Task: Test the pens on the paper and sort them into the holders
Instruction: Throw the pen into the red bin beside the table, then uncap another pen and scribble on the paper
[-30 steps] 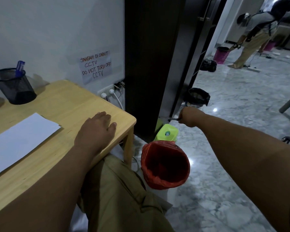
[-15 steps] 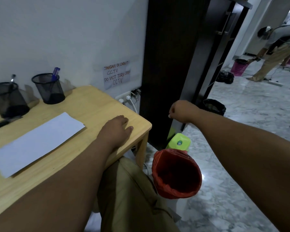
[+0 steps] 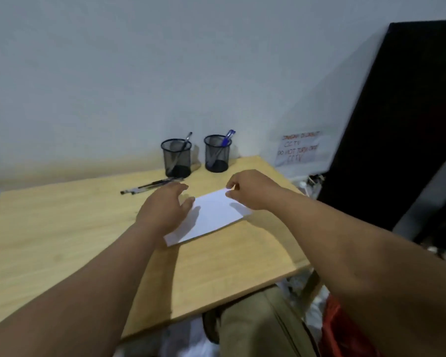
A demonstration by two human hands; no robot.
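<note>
My right hand [image 3: 245,188] pinches the far corner of the white paper [image 3: 211,216] between thumb and fingertips, closed on that thin edge. My left hand [image 3: 165,206] lies spread and flat, palm down, with its fingers loose and nothing in its grasp; it rests over the paper's left part, pressing the sheet to the table [image 3: 62,228].

The paper is a plain, smooth rectangle, blank as far as I can tell, set at a slant on the pale wooden tabletop, whose grain runs in faint streaks. Beyond the paper, toward the wall [image 3: 139,73], a few slim dark pens [image 3: 150,186] lie side by side, just past my left fingertips; motion blur keeps me from counting them. Farther beyond the paper stand two round black wire-mesh holders close together against the wall. The left holder [image 3: 176,158] has one dark pen [image 3: 182,150] leaning in it, and the right holder [image 3: 217,153] has a blue pen [image 3: 223,145] leaning out toward the right. Right of the paper and past the table's edge, a hand-lettered paper notice [image 3: 300,148] is stuck to the wall, its writing too blurred to read fully.
</note>
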